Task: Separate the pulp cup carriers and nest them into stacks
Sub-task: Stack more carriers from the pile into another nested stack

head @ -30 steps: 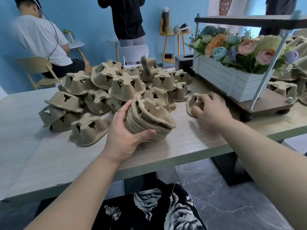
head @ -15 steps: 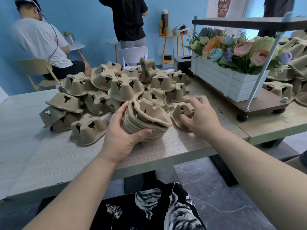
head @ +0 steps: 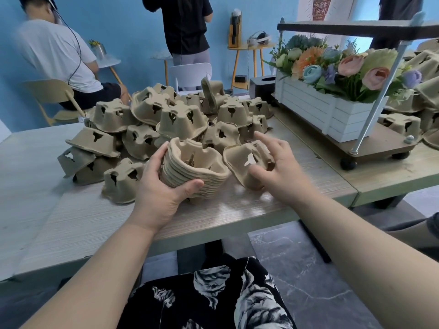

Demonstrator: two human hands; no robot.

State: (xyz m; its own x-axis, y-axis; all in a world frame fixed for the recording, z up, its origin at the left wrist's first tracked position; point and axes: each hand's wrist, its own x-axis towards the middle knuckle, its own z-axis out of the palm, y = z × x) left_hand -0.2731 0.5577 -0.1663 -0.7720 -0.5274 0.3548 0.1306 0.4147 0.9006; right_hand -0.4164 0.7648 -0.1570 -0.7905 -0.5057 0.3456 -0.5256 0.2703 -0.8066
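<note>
Tabletop (head: 71, 217) carries a big loose pile (head: 166, 117) of pulp carriers across its far middle, most lying mouth-down. White flower box (head: 332, 115) sits on a small wheeled platform toward the far right edge.

Stack (head: 194, 172) of nested carriers stands near the front edge, mouth up and tipped slightly toward the right. Left hand (head: 159, 193) grips it, fingers curled round the far left wall, thumb pressed on the near side.

Single carrier (head: 247, 162) sits just right of the stack, rims almost touching, its open mouth turned left toward the stack. Right hand (head: 275, 167) holds it from the right side: thumb on the near wall, fingers wrapped behind, index finger lifted and straight.

Judgement: right hand is the mover; the carrier needs turning mouth-up and a short leftward drop into the stack's top cup.
</note>
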